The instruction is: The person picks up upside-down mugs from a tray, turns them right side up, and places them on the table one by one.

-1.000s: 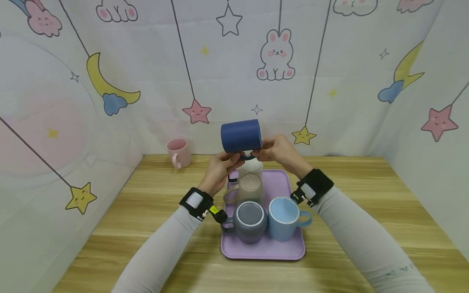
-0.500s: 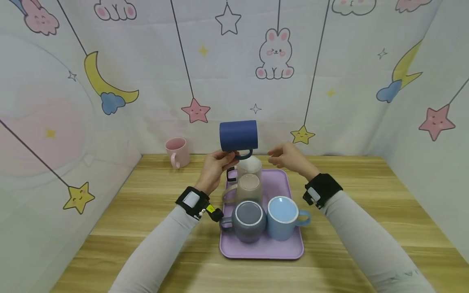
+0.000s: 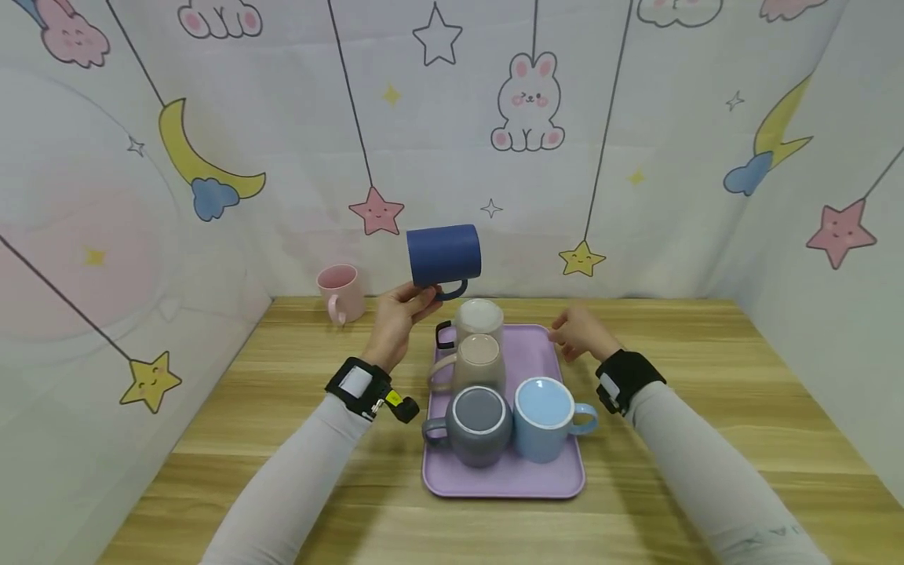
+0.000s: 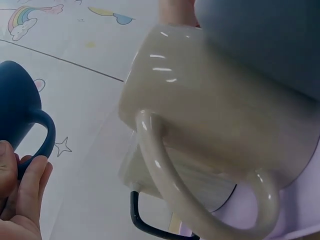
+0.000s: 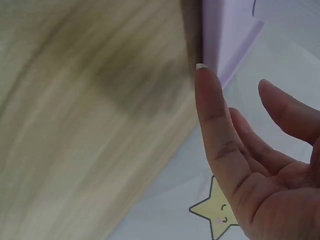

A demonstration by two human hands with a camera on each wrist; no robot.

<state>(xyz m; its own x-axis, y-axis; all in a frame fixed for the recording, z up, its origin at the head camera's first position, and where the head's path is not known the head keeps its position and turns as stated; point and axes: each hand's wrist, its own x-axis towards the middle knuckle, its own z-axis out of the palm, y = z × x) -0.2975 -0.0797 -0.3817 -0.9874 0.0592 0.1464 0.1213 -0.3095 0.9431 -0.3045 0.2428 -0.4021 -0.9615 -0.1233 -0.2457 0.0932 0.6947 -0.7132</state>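
A dark blue mug (image 3: pixel 443 255) is hovering on its side in mid-air, above and behind the far left corner of a lilac tray (image 3: pixel 504 486), its handle (image 3: pixel 453 292) pointing down. The person's left hand (image 3: pixel 395 320) is gripping that handle between thumb and fingers. The right hand (image 3: pixel 582 333) is holding nothing; its fingers are reaching out loosely beside the tray's far right edge, and whether a fingertip is touching the rim cannot be told. On the tray, four mugs are standing upside down: a gray mug (image 3: pixel 479 439) and a light blue mug (image 3: pixel 540 439) side by side in front, a beige mug (image 3: pixel 480 377) behind the gray one, and a whitish mug (image 3: pixel 480 318) with a black handle farthest back. Left of the tray, a pink mug (image 3: pixel 343 304) is standing upright on the wood-grain table (image 3: pixel 706 353). A white cloth (image 3: pixel 636 235) printed with stars, moons and a rabbit is hanging behind.
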